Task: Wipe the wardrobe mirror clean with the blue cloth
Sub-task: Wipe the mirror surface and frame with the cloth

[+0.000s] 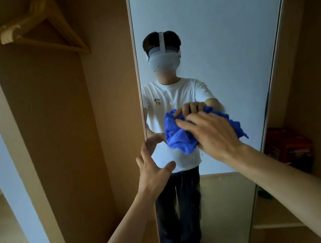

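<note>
Two bare forearms reach forward from the bottom of the view toward the glass. Nearest, the left hand point(153, 168) is spread, with its thumb out in front of the glass and its fingertips at the mirror's left edge. I cannot tell whether they hook round that edge or only rest against it. Just beyond and to the right, the right hand point(213, 131) lies with fingers extended over the blue cloth point(179, 139), pressing it flat-handed against the mirror point(214, 28) at about the middle of its height.

The cloth is bunched into a soft, crumpled wad and looks light and limp. It should squash under the palm and slide easily, but loose corners, like the one trailing at the lower right, can flop free. A broad palm over the middle of the bundle seems the best hold.

The mirror is the opposite: tall, narrow, rigid, smooth and breakable. It appears to be a panel that could swing or flex, so steadying its edge with the free hand and using even, moderate pressure is sensible. A few small specks show on the glass just below the cloth.

Farther back, wooden hangers point(39, 25) hang inside the wardrobe point(60, 116) at upper left, and a red box point(287, 147) sits on a shelf to the right.
</note>
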`<state>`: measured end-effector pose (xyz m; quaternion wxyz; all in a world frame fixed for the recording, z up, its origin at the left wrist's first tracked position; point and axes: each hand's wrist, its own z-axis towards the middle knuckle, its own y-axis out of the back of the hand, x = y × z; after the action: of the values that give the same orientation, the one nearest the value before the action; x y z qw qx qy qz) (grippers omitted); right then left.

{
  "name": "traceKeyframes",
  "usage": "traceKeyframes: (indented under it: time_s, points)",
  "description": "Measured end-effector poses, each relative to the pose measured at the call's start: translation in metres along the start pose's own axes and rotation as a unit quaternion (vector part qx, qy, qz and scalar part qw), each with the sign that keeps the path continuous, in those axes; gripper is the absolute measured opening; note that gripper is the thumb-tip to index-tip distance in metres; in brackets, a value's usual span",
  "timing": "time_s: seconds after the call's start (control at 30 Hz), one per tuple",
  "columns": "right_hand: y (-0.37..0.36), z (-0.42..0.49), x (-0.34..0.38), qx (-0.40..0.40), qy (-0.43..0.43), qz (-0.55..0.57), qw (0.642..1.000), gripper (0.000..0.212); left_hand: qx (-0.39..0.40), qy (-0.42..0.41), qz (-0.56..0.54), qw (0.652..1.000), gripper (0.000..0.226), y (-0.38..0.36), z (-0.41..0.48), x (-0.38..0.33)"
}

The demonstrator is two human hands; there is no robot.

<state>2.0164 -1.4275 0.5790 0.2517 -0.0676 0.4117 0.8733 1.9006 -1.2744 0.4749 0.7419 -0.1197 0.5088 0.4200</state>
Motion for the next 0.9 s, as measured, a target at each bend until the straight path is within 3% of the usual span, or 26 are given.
traceKeyframes:
  time_s: [0.3,0.43,0.6,0.77,0.9]
  points:
    - [0.044,0.029,-0.058,-0.095,-0.026,-0.053,0.994,0.041,-0.031,0.097,0.052,0.993,0.104,-0.011,0.001,-0.003]
    - [0.032,0.019,-0.055,-0.075,0.002,-0.046,0.996,0.038,-0.037,0.111,0.075,0.990,0.105,-0.013,0.002,-0.004]
    - [0.002,-0.018,-0.042,0.009,0.034,-0.010,0.999,0.036,-0.052,0.114,0.081,0.989,0.103,-0.016,0.001,-0.005]
    - [-0.007,-0.044,-0.034,0.006,0.027,0.001,1.000,0.032,-0.066,0.114,0.092,0.987,0.105,-0.024,-0.001,-0.007]
    - [0.000,-0.034,-0.053,0.008,0.032,0.021,0.999,0.040,-0.071,0.129,0.107,0.983,0.110,-0.027,-0.002,-0.011]
